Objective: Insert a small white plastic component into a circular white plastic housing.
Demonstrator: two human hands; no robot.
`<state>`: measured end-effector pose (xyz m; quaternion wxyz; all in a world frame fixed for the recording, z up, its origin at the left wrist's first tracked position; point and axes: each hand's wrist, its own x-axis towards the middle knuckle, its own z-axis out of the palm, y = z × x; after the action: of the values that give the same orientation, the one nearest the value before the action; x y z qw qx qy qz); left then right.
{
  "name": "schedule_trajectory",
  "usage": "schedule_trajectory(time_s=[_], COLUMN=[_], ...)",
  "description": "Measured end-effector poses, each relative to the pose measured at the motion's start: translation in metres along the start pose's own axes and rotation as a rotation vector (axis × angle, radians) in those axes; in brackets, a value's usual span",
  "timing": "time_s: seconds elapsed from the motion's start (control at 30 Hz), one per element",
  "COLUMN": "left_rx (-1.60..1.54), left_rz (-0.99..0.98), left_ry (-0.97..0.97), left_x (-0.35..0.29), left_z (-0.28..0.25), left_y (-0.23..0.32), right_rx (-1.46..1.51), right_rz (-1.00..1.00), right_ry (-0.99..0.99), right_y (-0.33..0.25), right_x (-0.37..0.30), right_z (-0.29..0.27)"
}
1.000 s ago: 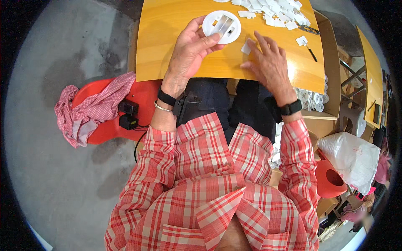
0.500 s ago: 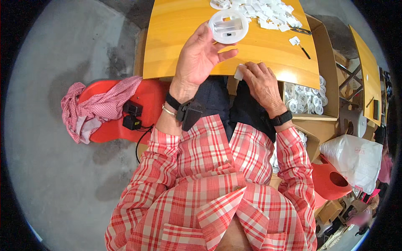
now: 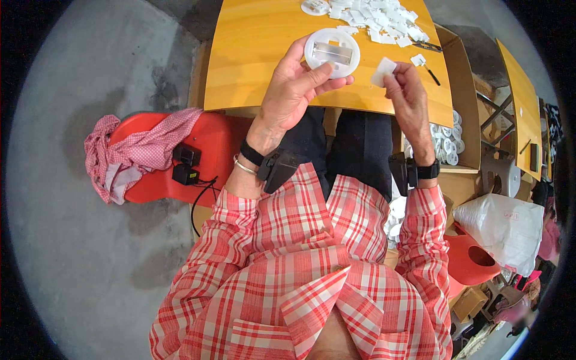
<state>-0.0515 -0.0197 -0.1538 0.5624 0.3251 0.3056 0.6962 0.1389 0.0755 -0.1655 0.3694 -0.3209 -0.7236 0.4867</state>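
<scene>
My left hand (image 3: 298,83) holds a round white plastic housing (image 3: 309,55) above the wooden table (image 3: 252,66), thumb on its face and fingers underneath. A rectangular battery compartment shows open in its middle. To the right of it, my right hand (image 3: 409,90) pinches a small white plastic cover (image 3: 383,72) between thumb and fingers. Housing and cover are apart. At the table's far side lies a heap of similar white covers (image 3: 384,21), with another round white housing (image 3: 315,6) beside it.
Black-handled snips (image 3: 427,46) and a black-handled tool (image 3: 433,77) lie at the table's right, a white piece (image 3: 418,60) by the tool. A cardboard box (image 3: 471,114) with several round white parts (image 3: 449,144) stands right. A red chair (image 3: 141,135) holds a checked cloth (image 3: 162,144).
My right hand has lifted from the table's near edge with the white cover and turned over, up and to the right. My left thumb has moved onto the housing's face.
</scene>
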Motion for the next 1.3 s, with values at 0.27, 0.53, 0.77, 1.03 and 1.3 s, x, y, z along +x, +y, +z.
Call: schedule_trajectory(time_s=[0.27,0.53,0.77,1.03,1.3], left_rx=[0.264,0.283,0.299,0.460,0.518], left_rz=[0.126,0.103,0.170,0.357,0.426], left_ry=[-0.080,-0.191,-0.227,-0.355,-0.448], left_x=[0.001,0.007,0.013,0.006,-0.009], left_z=[0.013,0.035,0.058,0.085,0.100], left_y=[0.011,0.030,0.049,0.071,0.088], right_rx=[0.090,-0.121,-0.152,-0.336,-0.355], right_rz=[-0.172,-0.289,-0.293,-0.454,-0.728], right_ry=[-0.030,-0.019,0.016,0.180,0.245], right_y=[-0.043,-0.073,-0.094,-0.147,-0.216], right_x=[0.010,0.028,0.029,0.019,-0.013], right_z=[-0.006,-0.020,-0.037,-0.049,-0.035])
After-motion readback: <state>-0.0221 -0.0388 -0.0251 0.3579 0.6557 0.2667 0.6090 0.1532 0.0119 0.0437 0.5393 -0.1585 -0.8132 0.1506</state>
